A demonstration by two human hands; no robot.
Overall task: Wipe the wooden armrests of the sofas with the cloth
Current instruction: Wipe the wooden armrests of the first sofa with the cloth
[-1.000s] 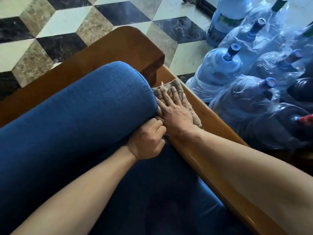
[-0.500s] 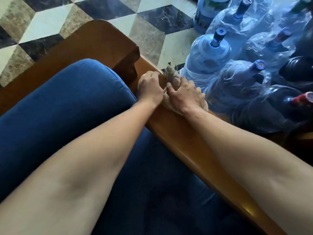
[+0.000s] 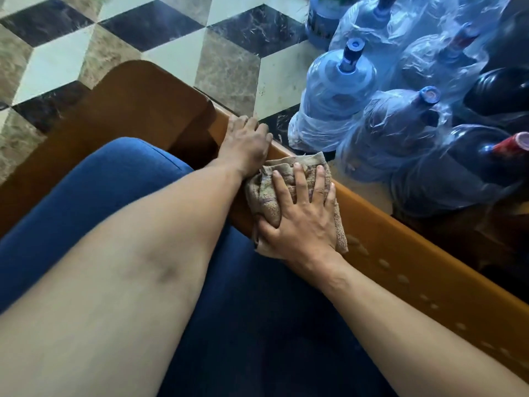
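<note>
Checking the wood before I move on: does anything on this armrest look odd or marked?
Yes. Pale blotches dot the wooden armrest in a line, nearer the person than the cloth under the right hand. Whether they are residue, drops or reflections, I cannot tell.

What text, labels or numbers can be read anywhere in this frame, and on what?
None can be read.
Label on the top water jug: blurred, cut off by the frame edge.
Red cap wrap: light marks, too blurred to read.
Cloth, armrest: no text.
</note>
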